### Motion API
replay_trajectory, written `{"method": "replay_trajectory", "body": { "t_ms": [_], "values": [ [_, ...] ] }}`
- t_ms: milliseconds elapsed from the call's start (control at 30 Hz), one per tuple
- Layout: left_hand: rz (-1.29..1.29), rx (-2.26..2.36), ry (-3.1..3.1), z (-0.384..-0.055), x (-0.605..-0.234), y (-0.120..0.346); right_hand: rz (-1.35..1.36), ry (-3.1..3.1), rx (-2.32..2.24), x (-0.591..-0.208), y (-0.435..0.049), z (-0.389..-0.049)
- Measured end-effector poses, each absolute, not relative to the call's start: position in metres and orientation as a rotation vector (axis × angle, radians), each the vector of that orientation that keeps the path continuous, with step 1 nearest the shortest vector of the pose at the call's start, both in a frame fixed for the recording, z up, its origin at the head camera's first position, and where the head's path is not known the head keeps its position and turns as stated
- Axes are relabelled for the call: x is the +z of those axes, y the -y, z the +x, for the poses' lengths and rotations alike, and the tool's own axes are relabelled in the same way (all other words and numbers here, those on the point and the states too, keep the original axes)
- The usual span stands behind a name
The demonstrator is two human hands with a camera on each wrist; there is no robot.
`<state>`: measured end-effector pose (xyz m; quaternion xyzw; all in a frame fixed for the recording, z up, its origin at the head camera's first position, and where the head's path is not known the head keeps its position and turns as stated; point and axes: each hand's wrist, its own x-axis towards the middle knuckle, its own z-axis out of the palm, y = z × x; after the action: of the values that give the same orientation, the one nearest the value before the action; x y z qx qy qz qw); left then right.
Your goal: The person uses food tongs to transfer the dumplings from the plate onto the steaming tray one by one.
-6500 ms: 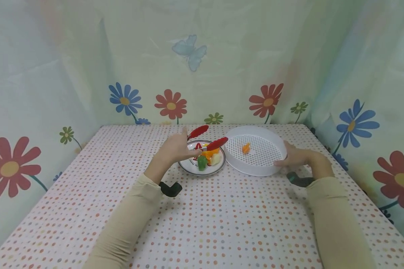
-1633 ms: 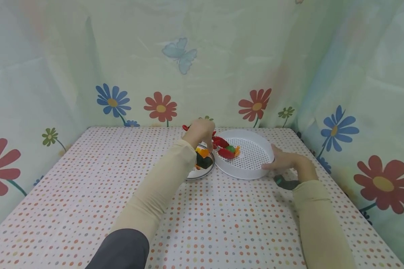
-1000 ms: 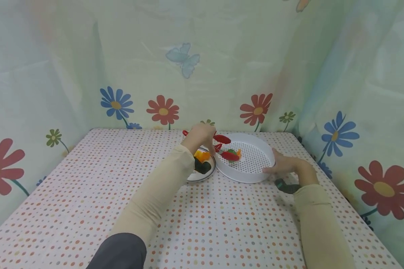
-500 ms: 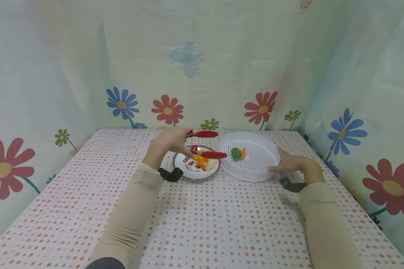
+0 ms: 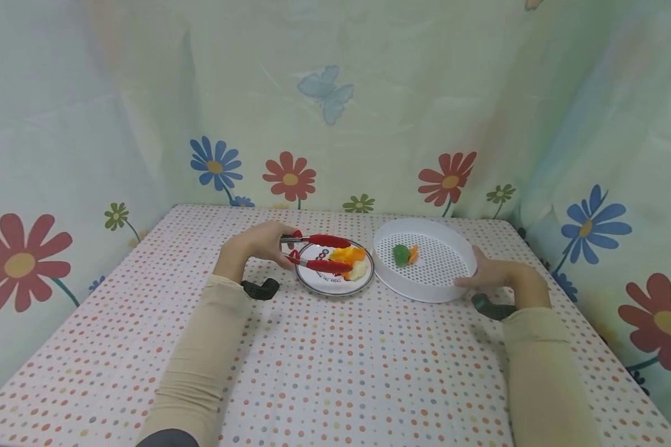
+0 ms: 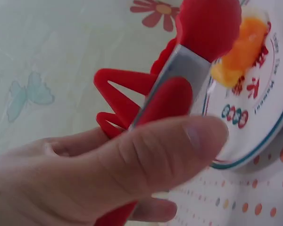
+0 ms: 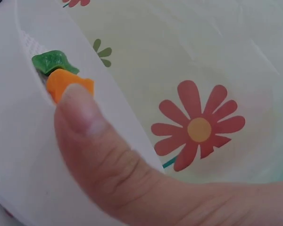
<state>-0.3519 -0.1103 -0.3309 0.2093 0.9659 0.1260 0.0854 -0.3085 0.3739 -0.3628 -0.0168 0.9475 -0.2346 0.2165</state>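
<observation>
My left hand (image 5: 260, 243) grips red-tipped metal tongs (image 5: 328, 241), their two arms spread apart with nothing between the tips. The tips are over a white plate (image 5: 320, 285) with a dark rim and red print. Yellow-orange pieces (image 5: 348, 254) and a pale piece (image 5: 358, 269) lie on that plate. My right hand (image 5: 489, 273) holds the right side of a round white basket (image 5: 410, 289) with a perforated bottom, its thumb on the wall in the right wrist view. Inside the basket a green piece (image 5: 401, 255) and an orange piece (image 5: 413, 254) lie side by side.
Plate and basket stand close together near the back of a table (image 5: 335, 372) with a dotted cloth. Flower-printed curtains (image 5: 391, 124) hang behind the table and at both sides.
The green piece was on the plate earlier and is now in the basket. The tongs let it go there, spread, and moved back left over the plate. My right hand keeps holding the basket.
</observation>
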Motion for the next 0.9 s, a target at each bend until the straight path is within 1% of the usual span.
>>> {"method": "replay_trajectory", "body": {
  "t_ms": [200,500,900],
  "values": [
    [0.591,0.35,-2.877,-0.357,-0.334,0.121,-0.043,-2.607,-0.677,-0.361,-0.373,-0.307],
    [0.582,0.401,-2.887,-0.363,-0.338,0.117,-0.051,-2.62,-0.649,-0.354,-0.371,-0.311],
    [0.589,0.403,-2.849,-0.359,-0.336,0.114,-0.036,-2.613,-0.643,-0.364,-0.376,-0.311]
  ]
}}
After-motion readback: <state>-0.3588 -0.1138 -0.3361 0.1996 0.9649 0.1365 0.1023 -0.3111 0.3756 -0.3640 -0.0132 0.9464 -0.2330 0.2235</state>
